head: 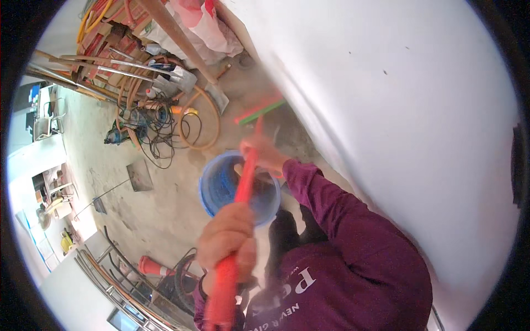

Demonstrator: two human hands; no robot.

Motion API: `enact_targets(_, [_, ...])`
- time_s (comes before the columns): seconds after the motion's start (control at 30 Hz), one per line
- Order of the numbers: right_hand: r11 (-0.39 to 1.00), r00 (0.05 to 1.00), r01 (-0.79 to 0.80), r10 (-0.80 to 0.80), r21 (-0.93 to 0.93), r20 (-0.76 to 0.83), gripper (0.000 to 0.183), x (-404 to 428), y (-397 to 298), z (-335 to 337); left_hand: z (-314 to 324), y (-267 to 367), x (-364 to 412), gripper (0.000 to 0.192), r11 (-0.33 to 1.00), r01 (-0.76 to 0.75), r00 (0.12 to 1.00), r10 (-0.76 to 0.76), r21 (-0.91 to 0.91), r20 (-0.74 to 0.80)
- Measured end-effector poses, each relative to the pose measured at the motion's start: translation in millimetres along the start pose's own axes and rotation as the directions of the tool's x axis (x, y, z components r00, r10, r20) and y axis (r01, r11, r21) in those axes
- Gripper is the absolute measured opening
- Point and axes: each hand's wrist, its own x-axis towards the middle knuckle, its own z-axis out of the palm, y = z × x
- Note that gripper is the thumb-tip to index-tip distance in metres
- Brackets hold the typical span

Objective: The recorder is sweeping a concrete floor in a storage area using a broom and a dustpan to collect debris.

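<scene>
My left hand is closed around the thick red handle of a long-handled broom, close to the camera. Farther along the same handle, my right hand grips it; motion blurs its fingers. The broom's narrow green and red head is low beside the white wall, and blur hides whether it touches the floor. Below the handle stands a blue plastic bucket, partly covered by the handle and both hands. Something light-coloured shows inside it, too unclear to name.
The white wall runs along the right. Shovels, coiled hoses and tangled black cables lie upper left. A long-handled dustpan is on the concrete floor. An orange traffic cone and metal railings are lower left.
</scene>
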Motion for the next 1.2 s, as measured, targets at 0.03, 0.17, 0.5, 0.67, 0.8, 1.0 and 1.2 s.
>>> enact_targets(0.03, [0.999, 1.0, 0.025, -0.025, -0.035, 0.012, 0.018, -1, -7, 3, -4, 10, 3, 0.021, 0.997, -0.016, 1.0, 0.016, -0.079, 0.001])
enact_targets(0.17, [1.0, 0.998, 0.027, -0.026, -0.015, 0.057, 0.016, 19, -25, 18, -20, 45, 13, 0.019, 0.998, 0.066, 0.986, -0.068, -0.016, -0.153])
enact_targets(0.5, [0.994, 0.993, -0.016, 0.003, 0.11, 0.119, 0.016, 10, 38, -6, 6, -19, -4, 0.013, 0.968, 0.024, 0.998, -0.036, 0.248, 0.043])
enact_targets(0.67, [0.989, 0.988, -0.136, 0.131, 0.06, 0.087, 0.015, -27, 10, -27, 39, 10, -11, 0.011, 0.971, 0.034, 0.981, -0.078, 0.235, 0.178])
enact_targets(0.8, [0.995, 0.995, -0.094, 0.095, -0.034, 0.005, 0.012, -66, -28, -43, 68, 25, -27, 0.015, 0.966, -0.007, 0.941, -0.08, 0.258, 0.328])
enact_targets(1.0, [0.977, 0.977, -0.207, 0.209, -0.051, 0.038, 0.009, -149, -81, -65, 120, 61, -88, 0.019, 0.999, -0.032, 0.892, 0.023, 0.013, 0.451])
enact_targets(1.2, [0.958, 0.959, -0.283, 0.283, 0.051, -0.004, 0.007, -178, -120, -47, 118, 105, -136, 0.017, 0.983, -0.09, 0.826, 0.163, -0.16, 0.54])
